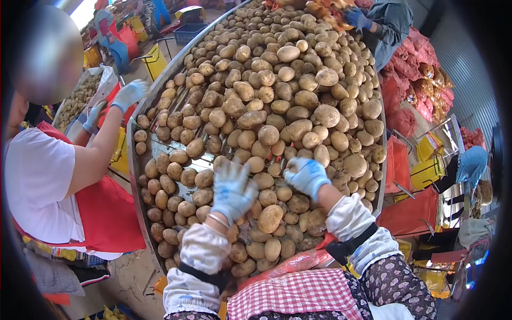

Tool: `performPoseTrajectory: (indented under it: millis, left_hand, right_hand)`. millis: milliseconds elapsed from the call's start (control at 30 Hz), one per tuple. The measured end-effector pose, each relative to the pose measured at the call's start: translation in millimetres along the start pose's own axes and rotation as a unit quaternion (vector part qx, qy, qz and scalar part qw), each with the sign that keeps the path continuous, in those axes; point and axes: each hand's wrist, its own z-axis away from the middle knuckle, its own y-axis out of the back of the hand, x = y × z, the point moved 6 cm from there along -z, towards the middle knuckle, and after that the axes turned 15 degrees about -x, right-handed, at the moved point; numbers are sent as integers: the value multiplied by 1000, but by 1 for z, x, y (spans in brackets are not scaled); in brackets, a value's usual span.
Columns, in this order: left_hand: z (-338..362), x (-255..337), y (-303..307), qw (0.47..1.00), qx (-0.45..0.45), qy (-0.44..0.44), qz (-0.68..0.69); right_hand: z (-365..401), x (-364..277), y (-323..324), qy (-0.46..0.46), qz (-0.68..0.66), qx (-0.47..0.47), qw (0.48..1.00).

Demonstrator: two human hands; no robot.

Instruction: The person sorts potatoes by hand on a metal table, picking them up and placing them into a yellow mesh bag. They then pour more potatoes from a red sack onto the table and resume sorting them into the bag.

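A wide metal sorting table (pixel 140 198) is heaped with potatoes (pixel 288 106). My left hand (pixel 232 193), in a white and blue glove, lies over the potatoes near the table's lower middle, palm down with fingers spread. To its right, my right hand (pixel 306 176) wears the same kind of glove; its fingers are bent down against the potatoes, and what they hold, if anything, is hidden. Bare metal shows between potatoes beyond my left hand. A large potato (pixel 270 218) lies between my hands, nearer to me.
A co-worker in a red apron (pixel 109 213) stands at the left edge, gloved hands raised. Another person's blue-gloved hand (pixel 357 18) holds a net bag (pixel 329 12) at the far right end. Red sacks (pixel 418 69) are piled at right, beside red and yellow frames.
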Motion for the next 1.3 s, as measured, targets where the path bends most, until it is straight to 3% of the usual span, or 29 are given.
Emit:
performPoseTrajectory:
  millis: [67, 100, 200, 267, 333, 367, 433, 467, 533, 600, 633, 667, 700, 733, 767, 800, 833, 867, 933, 1000, 1033, 1067, 1133, 1200, 1267, 1300]
  left_hand:
    - [24, 13, -12, 999, -6, -14, -38]
    - [29, 7, -11, 998, -17, 22, -49]
    - [44, -27, -2, 992, -39, 99, -67]
    - [50, -40, 5, 980, -6, 114, -161]
    - [50, -33, 0, 985, -1, 130, -110]
    - [49, -22, 0, 987, 7, 148, -57]
    - [49, 38, -7, 999, -51, 3, -1]
    - [56, 55, -18, 995, -89, -48, 3]
    - [65, 43, -18, 997, -81, -17, -1]
    - [77, 20, -11, 997, -77, 2, -7]
    - [87, 2, -7, 995, -80, 33, -54]
    - [96, -12, -4, 989, -78, 67, -103]
    - [103, -17, -3, 984, -83, 79, -138]
    - [100, -7, 5, 983, -88, 79, -137]
    - [92, 9, 17, 986, -120, 108, -46]
    - [85, 25, 23, 979, -148, 135, 44]
    - [80, 53, 29, 991, -121, 27, 51]
    - [83, 69, 15, 997, -52, -58, 18]
    - [73, 69, -13, 994, -79, -74, 11]
    - [73, 46, -8, 997, -75, -27, -20]
    - [75, 32, -4, 996, -75, 16, -48]
    - [81, 25, -2, 996, -77, 16, -48]
    - [95, 3, 10, 988, -11, 135, -75]
    - [104, 30, 26, 988, 31, 134, -67]
    - [106, 71, 14, 995, -87, -40, 6]
    - [113, 73, 0, 989, -147, -29, 6]
  right_hand:
    - [8, -10, -35, -1, 80, -87, 993]
    - [10, -5, -37, 0, 80, -86, 993]
    - [17, 22, -31, 88, -169, -19, 982]
    - [18, 40, -12, 63, -151, 51, 985]
    - [17, 30, -12, 103, -110, 47, 987]
    - [22, 8, -24, 96, 14, -42, 994]
    - [26, -26, -49, 93, 218, -186, 953]
    - [19, -30, -57, 59, 231, -211, 948]
    - [14, -29, -54, 75, 230, -231, 942]
    - [20, -11, -32, 76, 117, -187, 973]
    - [25, 2, -18, 58, -31, -183, 981]
    - [27, 26, -29, 0, -369, -207, 906]
    - [21, 38, -29, 93, -542, -210, 808]
    - [21, 44, -31, 173, -693, -206, 668]
    - [18, 41, -32, 170, -696, -207, 666]
    - [10, 34, -23, 196, -660, -167, 706]
    - [3, 25, -14, 221, -621, -126, 741]
    - [-5, 9, -12, 222, -621, -127, 741]
    - [-20, -6, -8, 75, -381, -36, 921]
    - [-33, -18, -20, 50, -211, -115, 969]
    - [-50, -5, -49, 65, -335, -134, 930]
    - [-47, -4, -52, 65, -337, -135, 930]
    - [-45, -6, -56, 91, -316, -170, 929]
    - [-48, 0, -70, 100, -382, -195, 898]
    - [-43, 0, -57, 216, -550, -92, 802]
    - [-27, -5, -46, 215, -677, -129, 692]
